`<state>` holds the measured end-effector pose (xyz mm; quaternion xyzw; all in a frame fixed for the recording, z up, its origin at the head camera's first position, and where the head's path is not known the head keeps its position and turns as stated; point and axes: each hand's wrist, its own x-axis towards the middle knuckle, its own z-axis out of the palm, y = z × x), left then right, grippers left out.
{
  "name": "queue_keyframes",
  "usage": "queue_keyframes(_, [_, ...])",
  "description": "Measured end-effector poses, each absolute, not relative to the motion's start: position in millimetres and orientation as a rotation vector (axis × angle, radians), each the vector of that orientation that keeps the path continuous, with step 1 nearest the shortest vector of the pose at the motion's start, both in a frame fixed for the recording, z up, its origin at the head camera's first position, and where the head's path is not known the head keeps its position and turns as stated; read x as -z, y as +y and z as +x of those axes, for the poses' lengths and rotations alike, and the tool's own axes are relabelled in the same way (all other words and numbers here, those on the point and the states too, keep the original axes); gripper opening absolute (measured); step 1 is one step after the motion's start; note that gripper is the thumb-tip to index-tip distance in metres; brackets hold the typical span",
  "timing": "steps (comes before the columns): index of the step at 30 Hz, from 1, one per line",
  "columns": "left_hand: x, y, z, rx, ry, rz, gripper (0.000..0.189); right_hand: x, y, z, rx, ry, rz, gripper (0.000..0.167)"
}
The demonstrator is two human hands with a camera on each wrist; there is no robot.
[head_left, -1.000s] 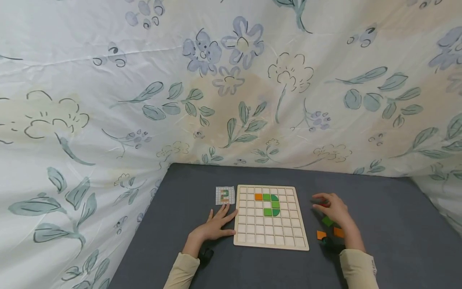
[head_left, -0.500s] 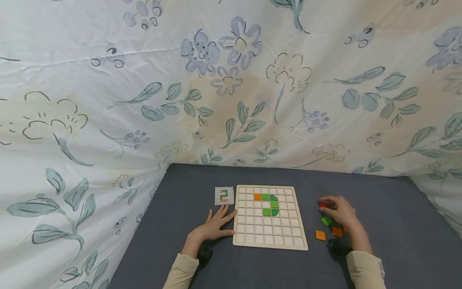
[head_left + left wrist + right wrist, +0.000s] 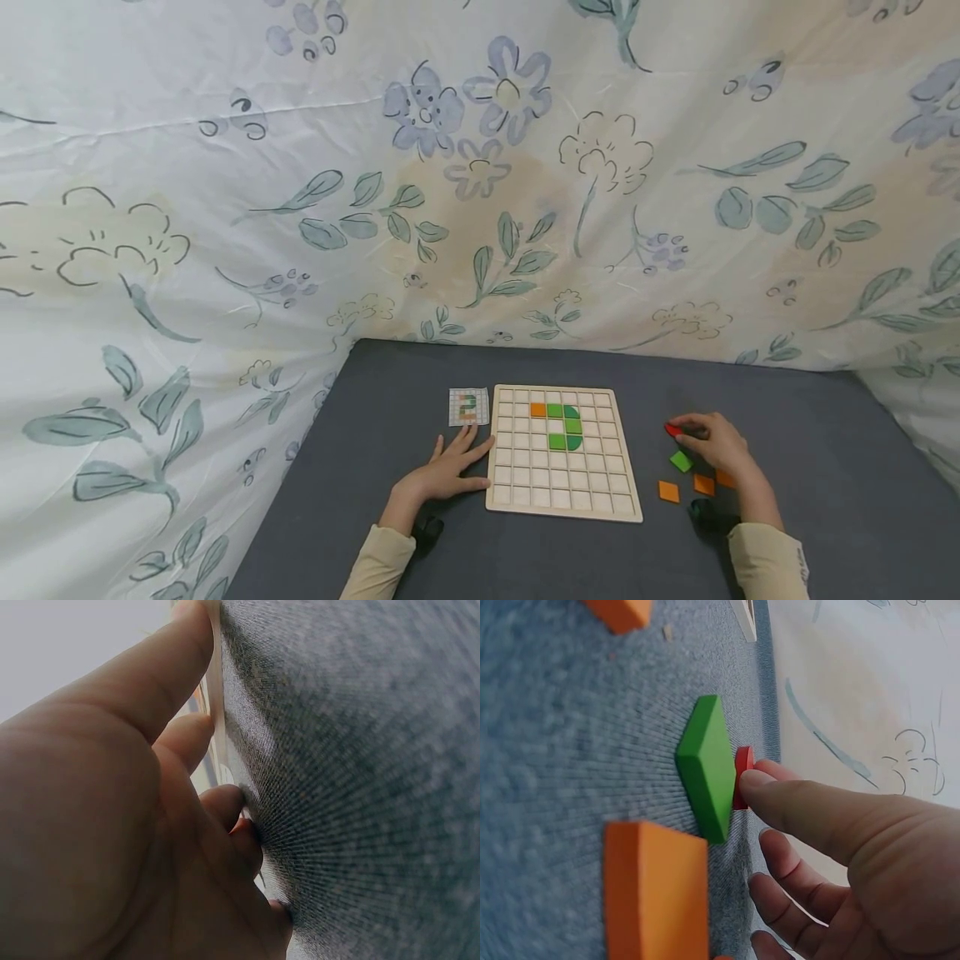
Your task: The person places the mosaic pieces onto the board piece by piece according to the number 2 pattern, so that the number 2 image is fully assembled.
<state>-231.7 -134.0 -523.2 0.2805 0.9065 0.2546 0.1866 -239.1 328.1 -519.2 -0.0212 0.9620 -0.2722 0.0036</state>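
- Sleeves of cream cloth (image 3: 765,560) are nearer than the pale wooden board with white squares (image 3: 558,479), one off to its left, one to its right.
- A small black thing (image 3: 430,533) sits by the left wrist, left of the board's near edge.
- Three flat orange tiles (image 3: 669,492) lie right of the board, by its near end.
- The left hand (image 3: 442,472) is left of the board. Its fingers are spread wide, and the thumb and pointing finger touch the board's edge.
- One bright green four-sided tile (image 3: 681,461) lies right of the board, past the orange ones.
- The right hand (image 3: 716,443) is right of the board. Its thumb and pointing finger pinch a small red tile (image 3: 672,430), partly hidden, right of the board too.
- Toward the board's far end sit one orange square (image 3: 537,410), three bright green squares (image 3: 572,426) and two dark green round-sided pieces (image 3: 573,442).
- A white card with little coloured squares (image 3: 468,407) is just left of the board's far corner.
- White cloth with flowers and leaves (image 3: 465,275) hangs behind the board.
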Motion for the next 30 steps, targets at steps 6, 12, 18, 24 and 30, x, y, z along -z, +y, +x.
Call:
queue_keyframes(6, [521.6,-133.7,-231.2,-0.725,2.545,0.798,0.071,519.6,328.4,-239.4,0.877,3.030,-0.122,0.021])
queue_keyframes(12, [521.0,-133.8,-231.2,-0.729,2.540,0.795,0.070,521.4,328.2,-240.9,0.871,3.023,-0.118,0.022])
queue_keyframes(18, [523.3,-134.3,-231.7,-0.725,2.547,0.798,0.071,522.1,329.7,-241.7,0.870,3.015,-0.075,0.030])
queue_keyframes(24, [524.9,-134.5,-232.5,-0.729,2.545,0.794,0.071,520.3,334.4,-241.0,0.864,3.016,-0.072,0.032])
queue_keyframes(30, [524.5,-134.8,-232.5,-0.719,2.546,0.788,0.071,521.7,338.2,-241.3,0.862,3.022,-0.077,0.028])
